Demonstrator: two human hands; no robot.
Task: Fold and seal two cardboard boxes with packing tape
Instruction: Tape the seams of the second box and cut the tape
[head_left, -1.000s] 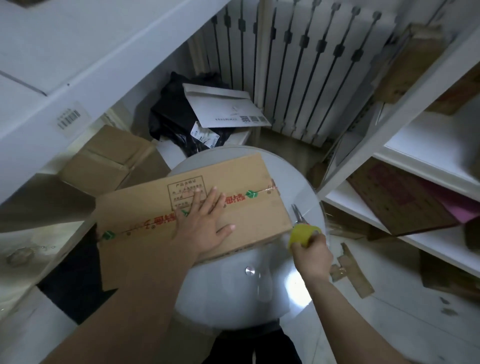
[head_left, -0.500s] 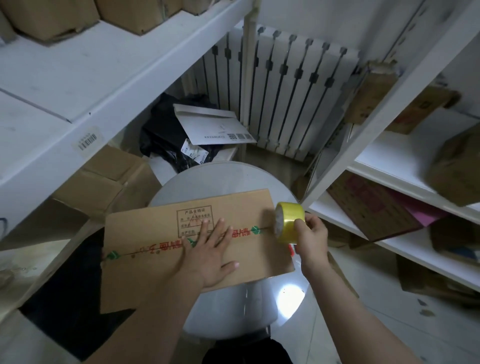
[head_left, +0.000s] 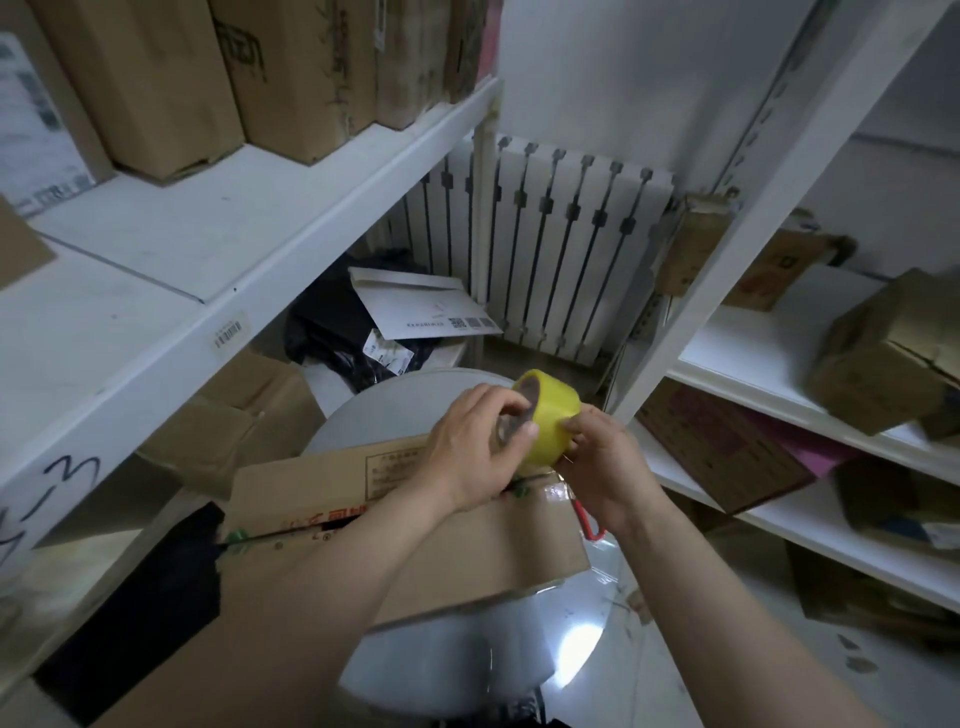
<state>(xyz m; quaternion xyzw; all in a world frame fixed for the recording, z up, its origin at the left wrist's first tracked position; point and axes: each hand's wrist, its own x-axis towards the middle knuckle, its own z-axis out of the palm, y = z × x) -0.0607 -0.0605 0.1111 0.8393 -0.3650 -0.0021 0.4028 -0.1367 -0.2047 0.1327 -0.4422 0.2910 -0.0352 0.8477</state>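
Head view: the tape roll (head_left: 551, 410) is held up over the 2 o'clock corner of the box (head_left: 415, 551). The box lies flat on the round worktop (head_left: 374, 415) and overhangs it toward 9 o'clock. The left grip (head_left: 475, 449) is clamped on the roll, fingers curled round its open side. The right grip (head_left: 608, 467) pinches the roll's outer face, likely hunting for the loose end. To do this well, I judge: lift the end with a nail, peel a short tab, stick it over the box edge at 3 o'clock, then draw along the middle seam toward 9 o'clock with a palm pressing it down. A red handle (head_left: 589, 525), probably scissors, peeks out at that 3 o'clock edge. White shelves (head_left: 208, 234) holding cartons (head_left: 291, 73) stand at 10 and 3 o'clock, with a radiator (head_left: 545, 249) at 12. An envelope (head_left: 421, 306) lies on a black bag (head_left: 332, 327) just below the radiator
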